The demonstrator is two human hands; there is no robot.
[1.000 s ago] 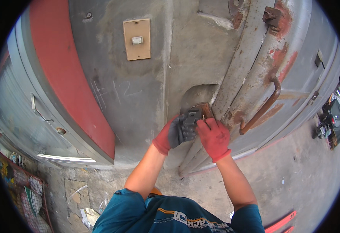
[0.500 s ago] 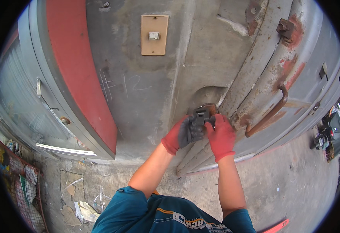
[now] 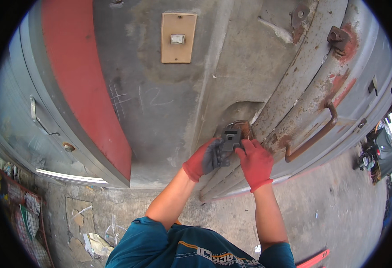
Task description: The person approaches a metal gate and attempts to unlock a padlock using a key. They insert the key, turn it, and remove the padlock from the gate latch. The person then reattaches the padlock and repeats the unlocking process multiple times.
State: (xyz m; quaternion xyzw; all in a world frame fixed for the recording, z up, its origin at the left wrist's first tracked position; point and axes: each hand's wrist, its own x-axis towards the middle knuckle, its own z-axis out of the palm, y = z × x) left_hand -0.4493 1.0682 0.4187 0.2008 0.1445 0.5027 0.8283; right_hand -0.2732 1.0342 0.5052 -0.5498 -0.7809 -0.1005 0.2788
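A dark grey padlock (image 3: 231,139) hangs at a rusty metal hasp (image 3: 246,129), in front of a rounded recess (image 3: 243,109) in the wall beside the gate's edge. My left hand (image 3: 204,158), in a red glove with a dark grey palm, is closed around the padlock's left and lower side. My right hand (image 3: 255,164), in a matching glove, has thumb and fingers bent together against the padlock's lower right side. Whatever lies between those fingertips is hidden.
Right of my hands stands a grey metal gate with a rusty bar handle (image 3: 314,138). A light switch on a tan plate (image 3: 176,38) is on the wall above. At left is a glass door (image 3: 21,120) with a red frame strip. Paper scraps (image 3: 99,245) litter the concrete floor.
The padlock's front face shows more openly now, as my right fingers have shifted slightly down and off it. My left hand still holds it. The view has shifted slightly.
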